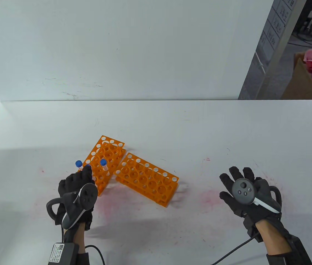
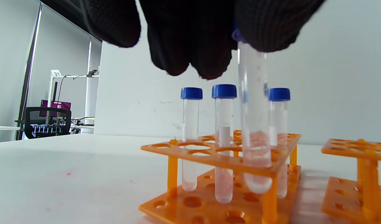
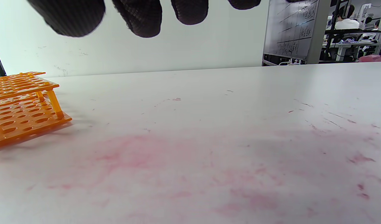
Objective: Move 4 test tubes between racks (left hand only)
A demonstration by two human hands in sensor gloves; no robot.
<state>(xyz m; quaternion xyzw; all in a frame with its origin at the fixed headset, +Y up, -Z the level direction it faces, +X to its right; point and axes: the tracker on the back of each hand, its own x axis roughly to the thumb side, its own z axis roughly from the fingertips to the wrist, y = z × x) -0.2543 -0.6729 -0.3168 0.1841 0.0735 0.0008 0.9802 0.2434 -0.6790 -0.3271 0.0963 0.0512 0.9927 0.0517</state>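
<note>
Two orange racks lie side by side on the table: the left rack (image 1: 104, 160) and the right rack (image 1: 147, 178). My left hand (image 1: 87, 172) pinches the blue cap of a clear test tube (image 2: 252, 124) at the left rack's near corner. The tube is upright, and its lower end still passes through the rack's top plate (image 2: 209, 152). Three other blue-capped tubes (image 2: 224, 124) stand in the same rack. The right rack's holes look empty (image 2: 355, 149). My right hand (image 1: 238, 179) rests flat and open on the table, holding nothing.
The white table (image 1: 156, 124) has pink stains near its front middle (image 3: 140, 152). A white wall panel (image 1: 117, 49) stands behind the table. The right rack's corner shows at the left of the right wrist view (image 3: 19, 105).
</note>
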